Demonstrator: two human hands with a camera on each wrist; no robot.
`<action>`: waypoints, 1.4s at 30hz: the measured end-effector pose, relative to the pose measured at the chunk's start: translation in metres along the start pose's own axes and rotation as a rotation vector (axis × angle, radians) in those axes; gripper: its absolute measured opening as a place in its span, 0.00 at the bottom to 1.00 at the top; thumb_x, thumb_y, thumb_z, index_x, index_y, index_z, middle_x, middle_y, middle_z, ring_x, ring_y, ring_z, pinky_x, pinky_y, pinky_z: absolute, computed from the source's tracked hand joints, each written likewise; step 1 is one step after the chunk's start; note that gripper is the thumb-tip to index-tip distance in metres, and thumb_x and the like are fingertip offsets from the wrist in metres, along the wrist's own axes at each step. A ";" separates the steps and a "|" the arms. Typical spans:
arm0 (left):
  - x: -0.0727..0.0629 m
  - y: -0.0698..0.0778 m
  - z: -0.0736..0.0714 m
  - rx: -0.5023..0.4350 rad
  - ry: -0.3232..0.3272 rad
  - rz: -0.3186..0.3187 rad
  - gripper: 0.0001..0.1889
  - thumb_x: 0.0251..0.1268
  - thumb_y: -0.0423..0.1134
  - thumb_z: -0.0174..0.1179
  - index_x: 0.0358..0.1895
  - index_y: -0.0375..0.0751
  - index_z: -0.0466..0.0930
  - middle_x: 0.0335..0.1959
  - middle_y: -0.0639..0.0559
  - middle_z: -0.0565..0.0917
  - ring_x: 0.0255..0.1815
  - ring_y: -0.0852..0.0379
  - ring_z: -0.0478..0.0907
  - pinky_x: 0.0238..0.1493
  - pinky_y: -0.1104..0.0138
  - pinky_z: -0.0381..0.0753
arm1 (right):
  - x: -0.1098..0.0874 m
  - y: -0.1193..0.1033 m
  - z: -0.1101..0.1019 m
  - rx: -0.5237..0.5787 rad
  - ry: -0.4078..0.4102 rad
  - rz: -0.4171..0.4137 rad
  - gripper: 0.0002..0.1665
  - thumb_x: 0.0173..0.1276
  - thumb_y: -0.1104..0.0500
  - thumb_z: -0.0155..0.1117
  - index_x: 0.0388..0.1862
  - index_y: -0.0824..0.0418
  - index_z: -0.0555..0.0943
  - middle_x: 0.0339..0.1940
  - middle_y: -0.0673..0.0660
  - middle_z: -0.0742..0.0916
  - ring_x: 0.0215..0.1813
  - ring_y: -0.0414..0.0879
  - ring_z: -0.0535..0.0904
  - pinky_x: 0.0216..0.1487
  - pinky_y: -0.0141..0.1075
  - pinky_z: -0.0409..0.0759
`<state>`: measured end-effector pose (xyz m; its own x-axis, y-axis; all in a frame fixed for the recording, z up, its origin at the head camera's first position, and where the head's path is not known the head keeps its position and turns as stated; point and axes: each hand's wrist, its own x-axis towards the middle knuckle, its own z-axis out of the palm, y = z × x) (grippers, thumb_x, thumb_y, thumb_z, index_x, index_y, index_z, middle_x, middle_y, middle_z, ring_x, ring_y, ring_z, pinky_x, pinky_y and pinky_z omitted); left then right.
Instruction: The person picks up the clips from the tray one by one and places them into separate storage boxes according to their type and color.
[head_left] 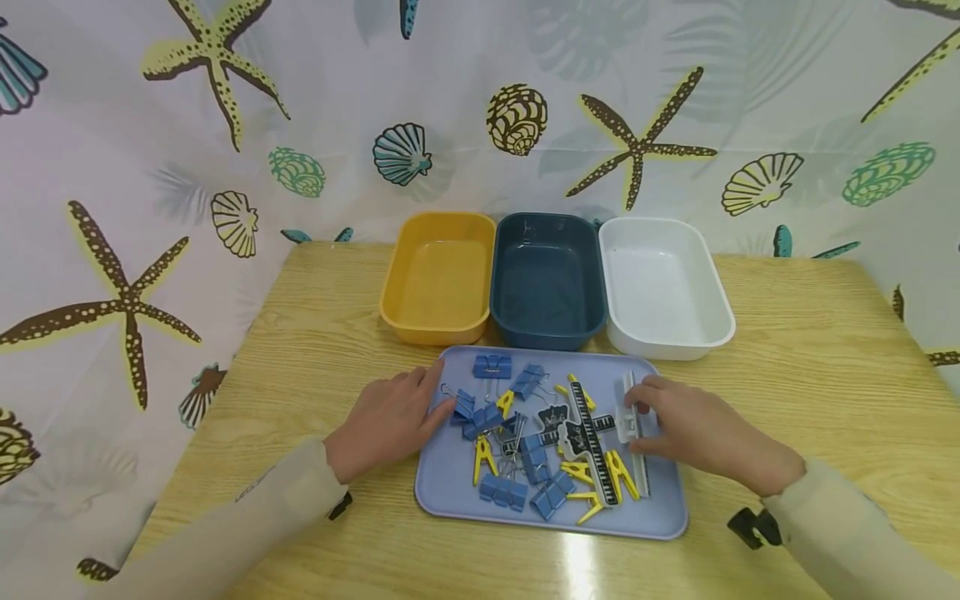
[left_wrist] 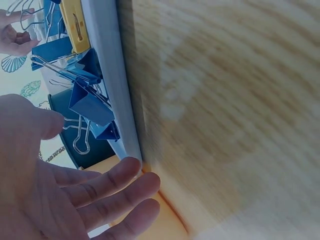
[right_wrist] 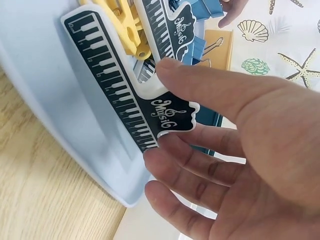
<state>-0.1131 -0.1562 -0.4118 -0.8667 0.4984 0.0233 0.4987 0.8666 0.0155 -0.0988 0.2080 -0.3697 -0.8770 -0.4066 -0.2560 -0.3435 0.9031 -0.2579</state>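
My right hand [head_left: 693,429] pinches a piano-key music clip [right_wrist: 112,75] between thumb and fingers at the tray's right side. In the head view this clip shows a pale, whitish side and stands on edge. My left hand [head_left: 393,417] rests at the left rim of the lavender tray [head_left: 442,492], fingers extended and holding nothing. Between the hands lie several blue binder clips [head_left: 502,492], several yellow clothespins [head_left: 483,458] and another piano-key music clip [head_left: 592,442]. Some of these pieces overlap and partly hide one another.
Behind the tray stand a yellow bin [head_left: 442,279], a dark blue bin [head_left: 547,283] and a white bin [head_left: 667,287], side by side. Everything sits on a wooden table [head_left: 322,333]. A curtain [head_left: 465,75] with shells and starfish hangs at the back and sides.
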 end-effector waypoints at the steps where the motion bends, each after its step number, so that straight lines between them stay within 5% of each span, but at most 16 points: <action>1: -0.001 0.000 0.001 0.004 0.004 0.001 0.33 0.73 0.55 0.46 0.70 0.34 0.63 0.48 0.43 0.84 0.40 0.50 0.84 0.29 0.60 0.80 | 0.000 0.000 0.000 0.001 0.003 -0.002 0.28 0.50 0.48 0.77 0.48 0.58 0.81 0.39 0.51 0.82 0.33 0.39 0.73 0.31 0.31 0.73; 8: -0.004 -0.002 0.004 0.007 0.014 -0.005 0.27 0.70 0.43 0.48 0.67 0.30 0.66 0.44 0.43 0.84 0.34 0.52 0.82 0.23 0.62 0.77 | -0.003 0.004 -0.003 0.002 0.030 -0.012 0.29 0.51 0.46 0.76 0.49 0.58 0.80 0.39 0.51 0.82 0.32 0.39 0.73 0.30 0.31 0.72; 12: -0.002 -0.005 0.008 0.009 0.020 -0.004 0.14 0.68 0.41 0.48 0.47 0.34 0.75 0.28 0.49 0.79 0.22 0.57 0.74 0.16 0.65 0.69 | -0.004 0.005 -0.005 0.010 0.055 -0.021 0.29 0.52 0.45 0.75 0.50 0.58 0.80 0.39 0.51 0.82 0.31 0.38 0.72 0.29 0.30 0.71; 17: -0.001 -0.006 0.011 -0.004 0.008 -0.020 0.10 0.68 0.41 0.48 0.29 0.42 0.69 0.18 0.53 0.69 0.14 0.59 0.64 0.12 0.67 0.59 | -0.008 0.006 -0.005 0.019 0.117 -0.049 0.27 0.55 0.45 0.73 0.48 0.59 0.80 0.37 0.51 0.83 0.30 0.38 0.72 0.29 0.30 0.71; 26: 0.002 -0.008 0.018 0.005 0.028 -0.019 0.12 0.70 0.43 0.48 0.26 0.44 0.68 0.13 0.55 0.65 0.11 0.59 0.62 0.10 0.68 0.56 | -0.008 0.004 -0.007 0.059 0.141 -0.012 0.28 0.57 0.45 0.71 0.50 0.61 0.80 0.33 0.51 0.84 0.30 0.39 0.73 0.27 0.31 0.70; 42: 0.011 -0.007 0.021 -0.026 -0.065 -0.030 0.16 0.71 0.42 0.47 0.22 0.44 0.70 0.13 0.53 0.68 0.13 0.57 0.65 0.12 0.65 0.62 | -0.007 0.006 -0.003 0.101 0.210 0.001 0.28 0.54 0.52 0.75 0.49 0.65 0.80 0.38 0.56 0.82 0.33 0.42 0.74 0.29 0.32 0.74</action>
<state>-0.1262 -0.1559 -0.4325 -0.8799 0.4732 -0.0425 0.4717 0.8808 0.0414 -0.0956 0.2171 -0.3665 -0.9318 -0.3580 -0.0593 -0.3160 0.8809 -0.3525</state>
